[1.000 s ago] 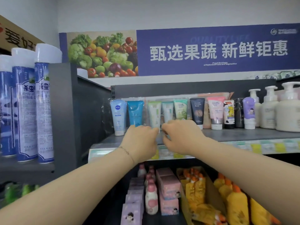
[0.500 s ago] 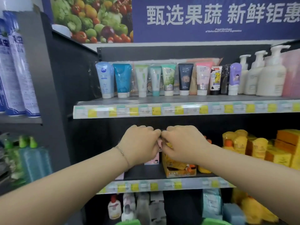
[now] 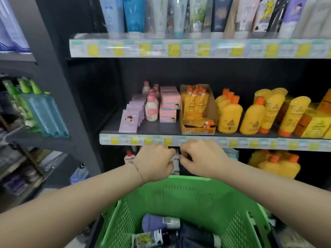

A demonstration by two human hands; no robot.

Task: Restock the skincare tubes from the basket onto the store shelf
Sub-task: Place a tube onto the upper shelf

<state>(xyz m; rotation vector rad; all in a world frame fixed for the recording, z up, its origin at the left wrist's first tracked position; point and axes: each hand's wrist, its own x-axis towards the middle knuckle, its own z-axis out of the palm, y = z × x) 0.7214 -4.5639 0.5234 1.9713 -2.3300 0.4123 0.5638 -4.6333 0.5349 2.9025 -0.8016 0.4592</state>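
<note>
Moved: left hand (image 3: 155,159), right hand (image 3: 203,158) dropped from top shelf (image 3: 179,35) toward basket (image 3: 188,180).
Grip: both curled; holding anything, cannot tell.
Risk: tubes (image 3: 159,222) at 6 o'clock overlap, may slip.

Loose tubes (image 3: 161,223) in basket (image 3: 188,194); tube row (image 3: 132,15) on top shelf (image 3: 197,48); bottles (image 3: 231,115) on shelf below (image 3: 161,128).

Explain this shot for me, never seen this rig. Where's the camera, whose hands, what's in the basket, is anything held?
No robot here: a person wears a wide-angle camera on the head, looking forward and down. The left hand and right hand sit close together, fingers curled, nothing visible in them. Below them a green basket holds a purple tube, a yellow-printed tube and a dark blue tube. More tubes stand on the top shelf.
</note>
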